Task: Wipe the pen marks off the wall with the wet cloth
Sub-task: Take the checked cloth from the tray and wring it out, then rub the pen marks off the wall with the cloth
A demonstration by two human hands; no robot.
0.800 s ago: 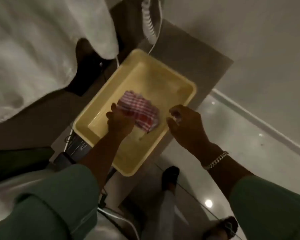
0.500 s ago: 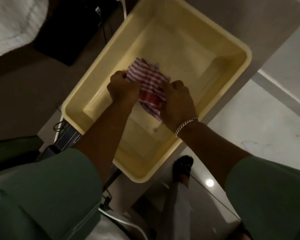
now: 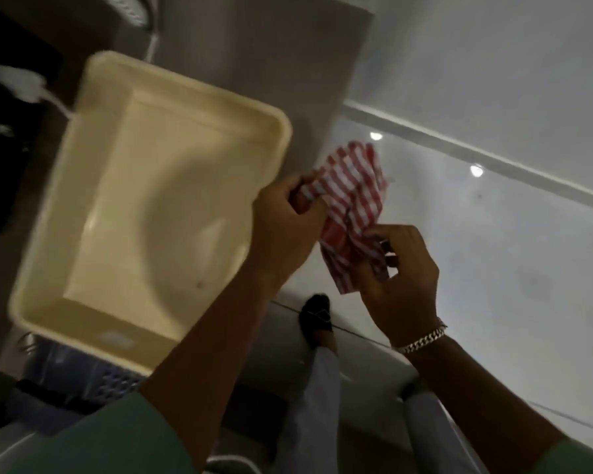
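A red-and-white striped cloth (image 3: pixel 353 200) hangs bunched in the air to the right of the yellow basin (image 3: pixel 83 138), over the pale floor. My left hand (image 3: pixel 285 220) grips its upper left part, fingers closed around the fabric. My right hand (image 3: pixel 401 275), with a silver bracelet at the wrist, pinches the cloth's lower edge. The white wall (image 3: pixel 493 63) rises at the upper right above a skirting line; no pen marks show on it in this blurred frame.
The basin sits on a brown cabinet top (image 3: pixel 254 56). A white cable (image 3: pixel 151 46) runs past its far side. Below are my foot in a dark shoe (image 3: pixel 315 316) and a glossy tiled floor (image 3: pixel 493 251).
Both hands have lifted the cloth out of the basin and carried it to the right, over the floor. The view has swung right toward the wall.
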